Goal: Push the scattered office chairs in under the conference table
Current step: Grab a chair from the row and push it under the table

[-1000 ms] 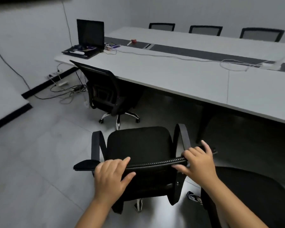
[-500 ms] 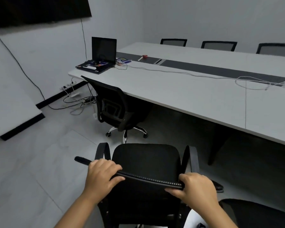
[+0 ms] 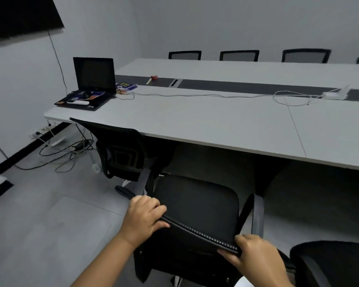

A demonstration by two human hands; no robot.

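I see both of my hands on the top edge of a black office chair [image 3: 195, 206]. My left hand [image 3: 144, 219] grips the left end of the chair back, with the fingers curled over the top and the thumb pressed on the near side. My right hand [image 3: 251, 251] grips the right end the same way, fingers wrapped over the edge and thumb underneath. Both hands are closed tight on the chair back.

The chair sits on the gray floor [image 3: 39, 224], close to the long white conference table [image 3: 216, 121]. Its seat points at the table. The front of the seat is right at the table's near edge, and I cannot tell if it is under the top. The chair is turned a little, so its left side is farther from me than its right.

Just to the left, a second black chair [image 3: 122, 150] stands with its back near the table edge and its seat under the top. A third black chair [image 3: 330, 264] shows at the bottom right, just beside my right arm.

On the far side of the table I see the tops of more chairs [image 3: 238, 55] in a row. An open laptop [image 3: 91, 83] sits on the left end of the table. A white cable [image 3: 195, 95] runs along the tabletop.
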